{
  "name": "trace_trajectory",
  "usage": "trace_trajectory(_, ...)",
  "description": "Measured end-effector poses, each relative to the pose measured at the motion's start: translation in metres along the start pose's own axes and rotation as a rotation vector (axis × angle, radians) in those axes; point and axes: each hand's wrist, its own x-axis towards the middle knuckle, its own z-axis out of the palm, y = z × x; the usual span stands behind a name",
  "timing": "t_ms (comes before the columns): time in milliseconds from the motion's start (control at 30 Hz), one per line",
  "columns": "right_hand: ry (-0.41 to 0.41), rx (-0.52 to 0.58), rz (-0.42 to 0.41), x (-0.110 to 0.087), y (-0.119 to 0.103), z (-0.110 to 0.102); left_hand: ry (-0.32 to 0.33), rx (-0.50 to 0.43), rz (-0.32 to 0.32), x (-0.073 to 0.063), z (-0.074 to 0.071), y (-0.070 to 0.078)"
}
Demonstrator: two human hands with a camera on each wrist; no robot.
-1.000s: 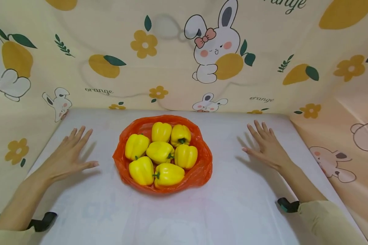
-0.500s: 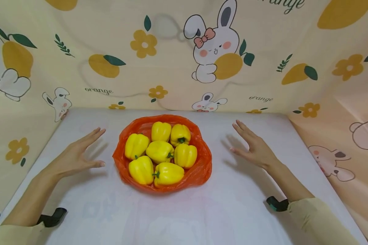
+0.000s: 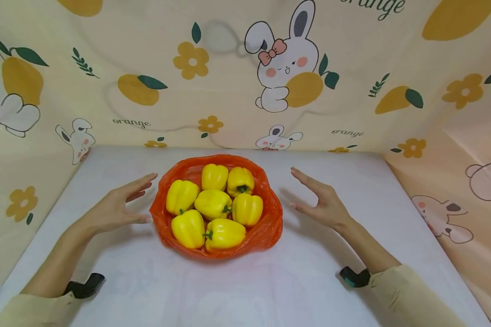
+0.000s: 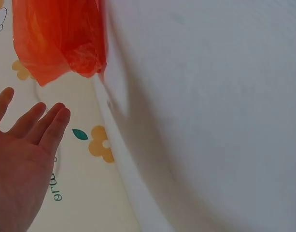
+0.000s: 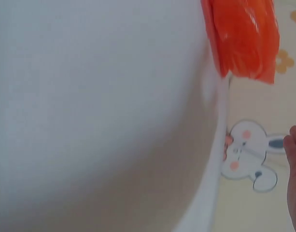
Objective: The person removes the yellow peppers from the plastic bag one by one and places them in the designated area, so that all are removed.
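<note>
A red plastic bag stands on the table with its mouth rolled wide, and several yellow bell peppers with green stems lie inside it. Just left of the bag is my left hand, fingers extended and thumb apart, its tips close to the rim. My right hand hovers off the bag's right side with straight fingers, a small gap between. Neither hand holds anything. In the left wrist view the bag appears beyond the fingertips. The right wrist view shows the bag and only part of the hand.
The white tabletop extends around the bag. A cream cloth backdrop printed with rabbits, flowers and oranges rises behind the table and at both sides. A black device sits at the left wrist, another black device at the right.
Both hands have moved inward toward the bag, the left one rightward and the right one leftward. Their spread fingers have drawn closer together. The bag and peppers stay put.
</note>
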Motion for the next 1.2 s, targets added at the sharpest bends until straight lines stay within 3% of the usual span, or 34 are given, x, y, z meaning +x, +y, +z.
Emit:
trace_trajectory(233, -0.047, 0.126, -0.044, 0.006, -0.012, 0.013, -0.051, -0.071, -0.046, 0.008, 0.008, 0.004)
trace_trajectory(467, -0.081, 0.197, -0.091, 0.014, -0.026, 0.026, -0.076, -0.078, -0.080, 0.012, 0.010, 0.008)
trace_trajectory(667, -0.138, 0.300, -0.051, 0.020, -0.037, 0.040, -0.115, -0.082, -0.091, 0.015, 0.012, 0.010)
trace_trajectory(900, -0.220, 0.221, 0.029, 0.027, -0.049, 0.051, -0.140, -0.107, -0.130, 0.018, 0.015, 0.011)
trace_trajectory(1200, -0.251, 0.124, 0.108, 0.030, -0.056, 0.064, -0.140, -0.114, -0.099, 0.020, 0.017, 0.009)
